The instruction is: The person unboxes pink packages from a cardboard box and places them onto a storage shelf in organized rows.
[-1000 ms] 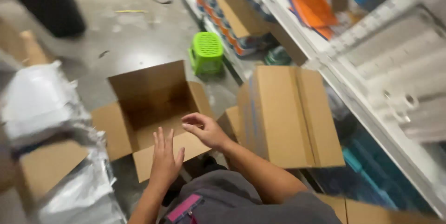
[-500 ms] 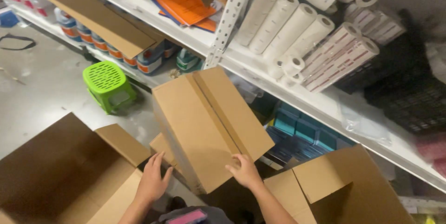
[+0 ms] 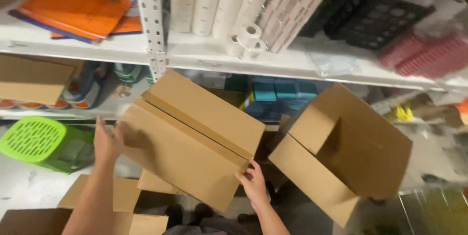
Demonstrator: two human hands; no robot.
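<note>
Room: little open space shows around the closed cardboard box [image 3: 192, 135]; bare grey floor appears only at the lower left of the frame, below the green stool [image 3: 41, 142], and in a dark strip at bottom centre.
Edges: the box's upper corner comes close under the white shelf board [image 3: 209, 55] at centre; its right corner lies near the open cardboard box [image 3: 341, 150] at centre right, with a narrow dark gap between the two.
Box position: centre of the frame, tilted, one long edge running from upper left down to lower right.
Box look: plain brown, flaps folded shut, a seam with a raised flap edge crossing its top face diagonally; no tape is visible.
Left hand: the left hand [image 3: 108, 142] sits at centre left, palm pressed flat on the box's left end, fingers spread upward.
Right hand: the right hand [image 3: 253, 181] is at lower centre, fingers curled over the box's lower right corner, gripping the edge.
Below: flattened cardboard flaps [image 3: 112, 201] lie under the box at lower left.
Shelf above: white paper rolls [image 3: 229, 1] stand at top centre beside a perforated white upright [image 3: 148, 16]; orange folders [image 3: 73, 6] lie at upper left.
Lower shelf: teal boxes [image 3: 282, 89] sit directly behind the held box.
Right side: dark crates [image 3: 370, 13] and pink rolls [image 3: 424, 52] fill the upper right.
</note>
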